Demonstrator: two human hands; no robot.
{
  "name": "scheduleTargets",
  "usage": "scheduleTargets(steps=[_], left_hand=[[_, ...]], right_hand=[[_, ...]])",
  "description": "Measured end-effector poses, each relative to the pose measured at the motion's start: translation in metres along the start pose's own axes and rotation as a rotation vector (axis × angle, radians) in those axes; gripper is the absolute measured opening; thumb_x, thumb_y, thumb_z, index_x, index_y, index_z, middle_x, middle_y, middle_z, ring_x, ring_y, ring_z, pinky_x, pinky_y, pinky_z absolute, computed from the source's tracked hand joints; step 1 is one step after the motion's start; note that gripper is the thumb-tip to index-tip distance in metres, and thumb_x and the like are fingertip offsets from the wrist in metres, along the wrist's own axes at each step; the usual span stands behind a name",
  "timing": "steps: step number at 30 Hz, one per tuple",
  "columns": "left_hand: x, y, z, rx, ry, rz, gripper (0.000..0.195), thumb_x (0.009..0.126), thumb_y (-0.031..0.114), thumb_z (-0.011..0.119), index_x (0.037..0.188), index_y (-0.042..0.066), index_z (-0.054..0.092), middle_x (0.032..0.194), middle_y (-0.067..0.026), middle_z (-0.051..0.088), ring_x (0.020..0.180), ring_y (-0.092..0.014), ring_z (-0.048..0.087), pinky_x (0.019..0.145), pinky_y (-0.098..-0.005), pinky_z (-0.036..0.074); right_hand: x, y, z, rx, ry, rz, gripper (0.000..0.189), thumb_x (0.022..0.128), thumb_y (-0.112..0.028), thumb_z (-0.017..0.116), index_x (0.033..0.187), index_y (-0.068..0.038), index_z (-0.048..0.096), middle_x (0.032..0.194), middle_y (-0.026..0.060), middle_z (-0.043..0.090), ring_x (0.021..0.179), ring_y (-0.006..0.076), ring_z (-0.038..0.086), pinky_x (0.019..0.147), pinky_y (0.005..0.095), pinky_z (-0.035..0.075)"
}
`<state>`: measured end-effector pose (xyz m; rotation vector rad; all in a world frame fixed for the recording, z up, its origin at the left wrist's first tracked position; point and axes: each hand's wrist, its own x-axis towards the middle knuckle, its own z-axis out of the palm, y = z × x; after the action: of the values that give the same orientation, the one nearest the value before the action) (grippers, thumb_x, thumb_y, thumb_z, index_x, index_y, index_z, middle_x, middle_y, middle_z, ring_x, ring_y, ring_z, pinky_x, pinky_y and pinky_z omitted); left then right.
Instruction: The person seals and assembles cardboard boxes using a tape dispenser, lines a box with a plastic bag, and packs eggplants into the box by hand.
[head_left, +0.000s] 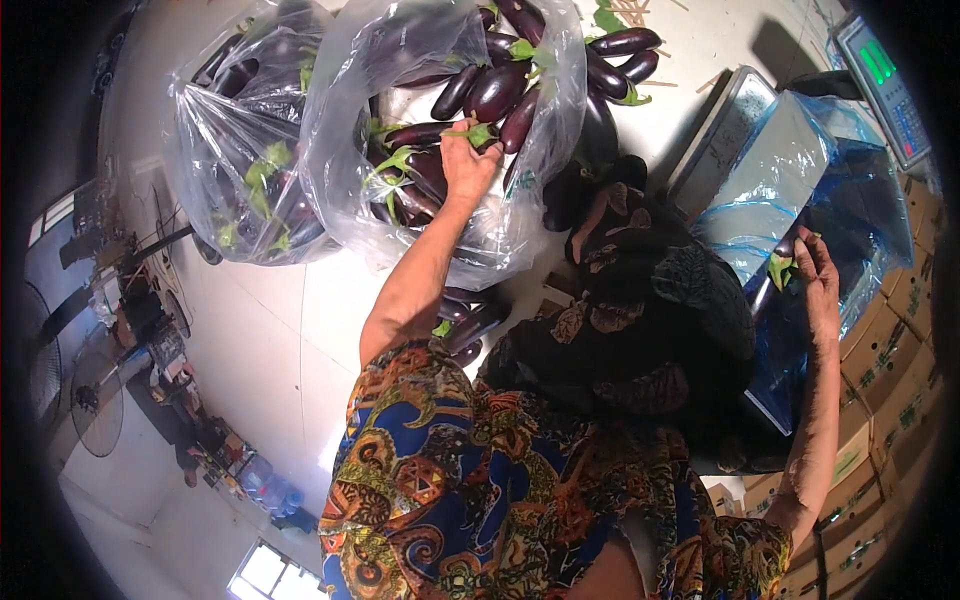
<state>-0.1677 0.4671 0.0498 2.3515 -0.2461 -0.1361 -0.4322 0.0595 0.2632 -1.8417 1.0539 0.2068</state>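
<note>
My left hand (469, 165) reaches into a wide-open clear plastic bag (337, 172) of dark purple eggplants. Its fingers close around the green cap (481, 136) of an eggplant; which body belongs to that cap is unclear. Several eggplants, among them a plump glossy one (496, 91), lie around the fingers. On the other side, my right hand (819, 274) pinches an eggplant (762, 295) with a green cap, over a container lined with blue plastic film (862, 217). The film and my fingers hide part of that eggplant.
A second clear bag (247, 172) of eggplants stands left of the open one. Loose eggplants (626, 43) lie on the white floor (255, 315). A metal scale platform (724, 127) and its lit display (874, 64) are at upper right, beside stacked cardboard boxes (892, 352). Fans (97, 401) stand far left.
</note>
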Motion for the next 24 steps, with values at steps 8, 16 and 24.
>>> scheduleTargets(steps=[8, 16, 24], left_hand=[[0.007, 0.034, -0.067, -0.777, -0.149, -0.57, 0.036, 0.077, 0.026, 0.074, 0.102, 0.004, 0.059, 0.091, -0.0041, 0.063, 0.079, -0.013, 0.061, 0.069, -0.0248, 0.05], [0.034, 0.127, -0.028, -0.39, -0.353, -0.073, 0.039, 0.08, 0.032, 0.073, 0.101, 0.001, 0.059, 0.09, -0.0054, 0.065, 0.08, -0.012, 0.06, 0.071, -0.0272, 0.05], [0.011, 0.071, -0.013, -0.252, -0.088, -0.063, 0.031, 0.081, 0.025, 0.067, 0.103, 0.004, 0.064, 0.088, -0.0132, 0.067, 0.082, -0.017, 0.063, 0.077, -0.0296, 0.048]], right_hand=[[0.004, -0.01, 0.002, 0.033, -0.035, 0.017, 0.035, 0.094, -0.027, 0.055, 0.116, 0.0, 0.057, 0.102, 0.0044, 0.06, 0.094, 0.0126, 0.054, 0.087, 0.0251, 0.041], [0.007, -0.002, 0.005, 0.035, -0.035, -0.046, 0.032, 0.095, -0.03, 0.054, 0.113, -0.003, 0.058, 0.095, -0.0017, 0.058, 0.088, 0.0078, 0.052, 0.08, 0.0219, 0.04], [0.004, -0.003, 0.012, 0.08, 0.023, -0.014, 0.03, 0.094, -0.032, 0.055, 0.109, -0.007, 0.061, 0.088, -0.0034, 0.057, 0.08, 0.0059, 0.051, 0.073, 0.0195, 0.04]])
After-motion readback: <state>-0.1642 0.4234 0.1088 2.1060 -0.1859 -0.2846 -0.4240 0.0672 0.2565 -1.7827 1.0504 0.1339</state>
